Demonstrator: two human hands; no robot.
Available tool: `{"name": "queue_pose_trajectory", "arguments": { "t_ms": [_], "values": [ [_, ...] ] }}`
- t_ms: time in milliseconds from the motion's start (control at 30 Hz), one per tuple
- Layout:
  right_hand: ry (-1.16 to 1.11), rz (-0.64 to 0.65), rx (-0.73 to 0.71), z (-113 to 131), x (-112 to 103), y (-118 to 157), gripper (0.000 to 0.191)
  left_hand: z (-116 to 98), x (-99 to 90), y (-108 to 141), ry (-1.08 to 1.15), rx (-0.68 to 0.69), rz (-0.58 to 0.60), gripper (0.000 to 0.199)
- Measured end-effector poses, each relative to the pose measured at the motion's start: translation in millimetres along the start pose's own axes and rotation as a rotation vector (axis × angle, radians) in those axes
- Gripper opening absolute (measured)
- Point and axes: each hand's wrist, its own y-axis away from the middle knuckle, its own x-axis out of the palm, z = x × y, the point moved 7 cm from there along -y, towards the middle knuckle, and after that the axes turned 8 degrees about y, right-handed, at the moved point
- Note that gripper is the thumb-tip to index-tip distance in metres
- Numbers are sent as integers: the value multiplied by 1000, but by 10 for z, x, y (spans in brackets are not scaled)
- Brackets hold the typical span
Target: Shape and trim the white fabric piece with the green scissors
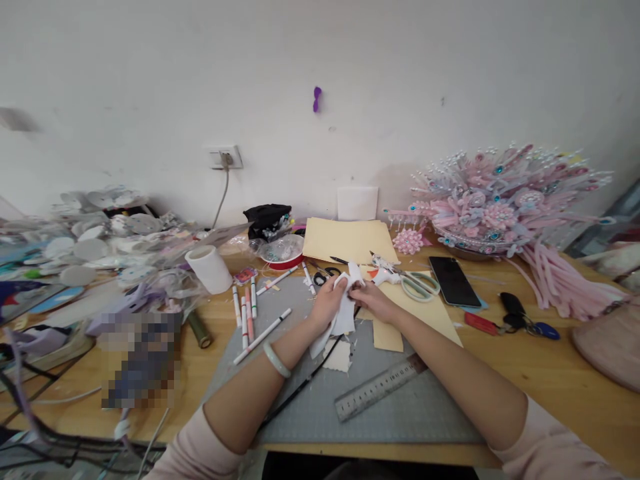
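Both of my hands meet over the grey cutting mat (425, 417), their fingers closed on a crumpled, folded white tissue (344, 319). My left hand (327, 305) grips its left side, and my right hand (375, 301) pinches it near the top. The lower part of the tissue hangs toward the mat; whether anything is inside its folds is hidden. Just below lies a torn piece of off-white paper (337, 355), beside a black cable (300, 387). A white glue gun with an orange part (384, 275) lies just beyond my right hand. Black-handled scissors (325, 273) are behind my left.
A steel ruler (377, 388) lies before my right forearm. Several markers (245, 320) and a tissue roll (207, 269) are at left. Green-handled scissors (420, 287), a phone (454, 281) and keys (513, 320) are at right. Behind stands a pink beaded headdress (493, 207).
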Motion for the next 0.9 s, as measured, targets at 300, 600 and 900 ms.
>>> {"name": "queue_pose_trajectory", "arguments": {
  "t_ms": [300, 600, 900],
  "values": [
    [46, -9, -3, -66, -25, -48, 15, 64, 4, -26, 56, -36, 12, 32],
    [8, 21, 4, 18, 33, 6, 15, 17, 12, -4, 40, -21, 14, 32],
    [84, 2, -12, -55, -22, -36, 13, -36, 6, 2, -49, 25, 11, 26]
  ]
}}
